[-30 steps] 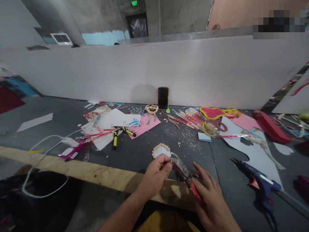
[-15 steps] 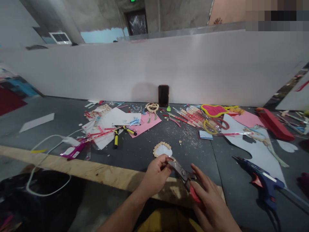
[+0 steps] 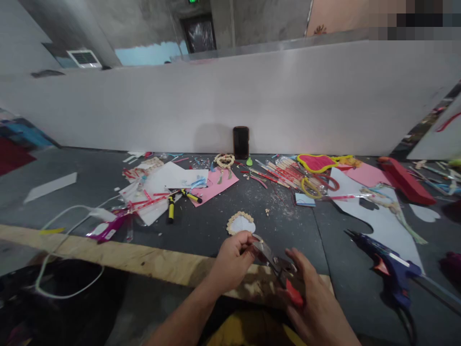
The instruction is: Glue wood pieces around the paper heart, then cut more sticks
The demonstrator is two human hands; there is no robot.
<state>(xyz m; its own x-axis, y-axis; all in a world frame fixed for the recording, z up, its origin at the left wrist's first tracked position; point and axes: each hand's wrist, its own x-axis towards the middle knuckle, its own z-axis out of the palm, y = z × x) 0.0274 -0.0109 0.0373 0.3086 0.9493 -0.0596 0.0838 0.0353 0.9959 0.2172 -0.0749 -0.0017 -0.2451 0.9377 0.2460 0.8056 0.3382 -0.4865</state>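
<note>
Small piece pinched in left hand [image 3: 232, 262] fingertips, at the near edge of the table [image 3: 216, 226] — too small to identify. Pliers [image 3: 275, 264], red handles clasped in right hand [image 3: 311, 300], jaws at that piece. Risk: fingertips sit at the jaws; a slip nips them, or the piece flies off. Versus earlier frame: hands nearly unchanged — shell-rimmed disc [image 3: 240, 223] unmoved.
</note>
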